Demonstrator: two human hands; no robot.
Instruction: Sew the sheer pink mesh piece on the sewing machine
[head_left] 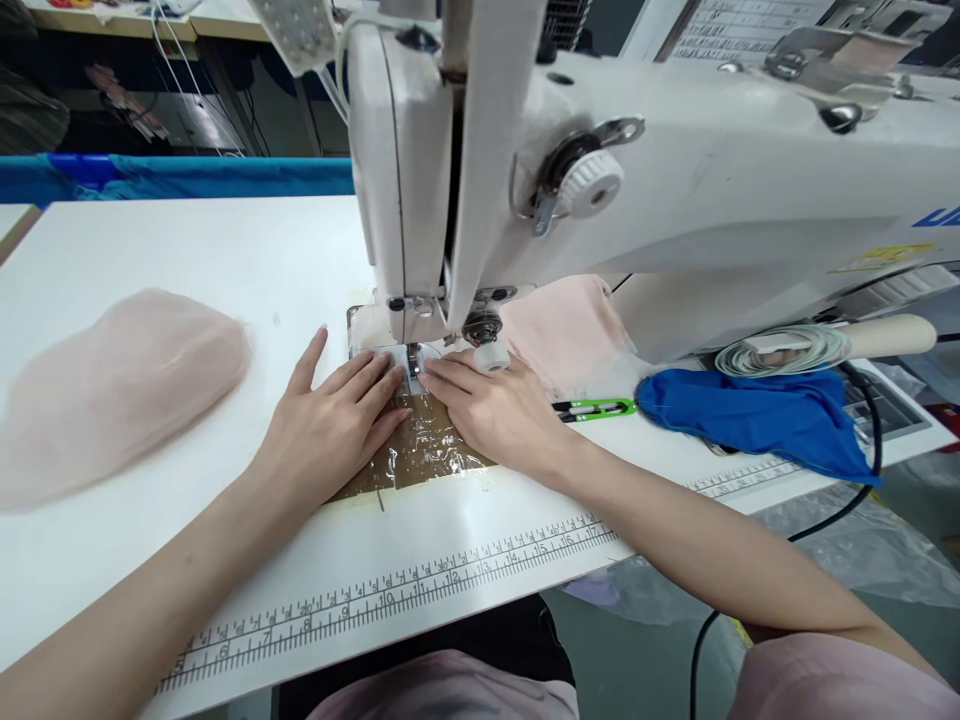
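Note:
A white sewing machine (pixel 409 180) stands over the work table, its presser foot (pixel 413 360) lowered between my hands. Lying flat left of the foot, my left hand (pixel 330 425) has its fingers spread, the tips on a pale, thin bit of material at the needle plate. To the right of the foot is my right hand (pixel 502 410), palm down with fingers stretched toward the needle area; the machine's white knob hides part of it. Beneath both hands is a brown patch (pixel 420 450) covered with shiny clear tape. Whatever lies directly beneath the fingertips is mostly hidden.
A pale pink fabric piece (pixel 127 390) lies at left, another pink fabric (pixel 566 330) behind my right hand. Green-handled thread snips (pixel 600 409) and a blue cloth (pixel 750 415) are at right. A printed ruler (pixel 390 600) runs along the table's front edge.

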